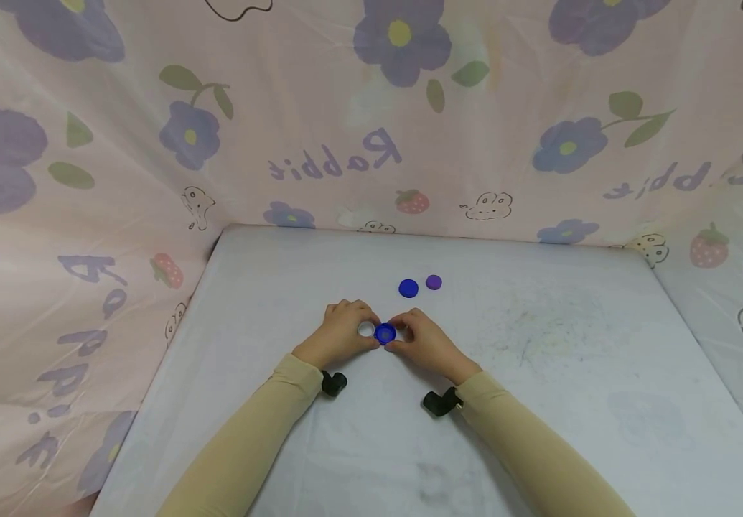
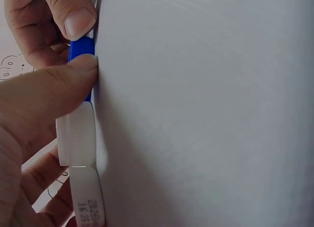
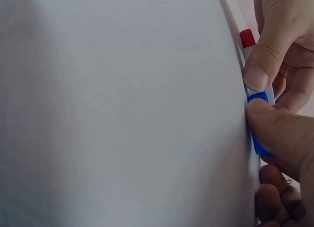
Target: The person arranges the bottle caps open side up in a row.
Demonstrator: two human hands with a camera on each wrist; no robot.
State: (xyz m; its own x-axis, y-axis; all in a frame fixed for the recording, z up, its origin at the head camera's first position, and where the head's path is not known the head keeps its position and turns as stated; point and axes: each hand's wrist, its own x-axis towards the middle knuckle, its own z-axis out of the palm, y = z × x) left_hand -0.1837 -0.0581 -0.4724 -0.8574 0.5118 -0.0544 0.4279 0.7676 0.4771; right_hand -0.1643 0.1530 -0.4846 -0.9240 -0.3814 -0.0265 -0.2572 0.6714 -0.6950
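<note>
On the white table, my left hand [image 1: 344, 329] has its fingers curled round a white bottle cap [image 1: 366, 329]. Its thumb reaches the edge of a blue bottle cap [image 1: 385, 332], which sits hollow side up against the white one. My right hand [image 1: 426, 342] pinches that blue cap from the right. In the left wrist view, a ribbed white cap [image 2: 78, 136] stands in line with a second white cap [image 2: 87, 195] bearing printed digits. A red cap [image 3: 248, 38] shows beyond the left thumb in the right wrist view; the left palm hides it in the head view.
Behind the hands lie another blue cap [image 1: 408, 288] and a smaller purple cap [image 1: 433, 282], side by side on the tabletop [image 1: 571, 402]. A flower-printed curtain [image 1: 319, 108] surrounds the table's back and sides. Black wrist mounts [image 1: 438, 403] stick out inward beneath both forearms.
</note>
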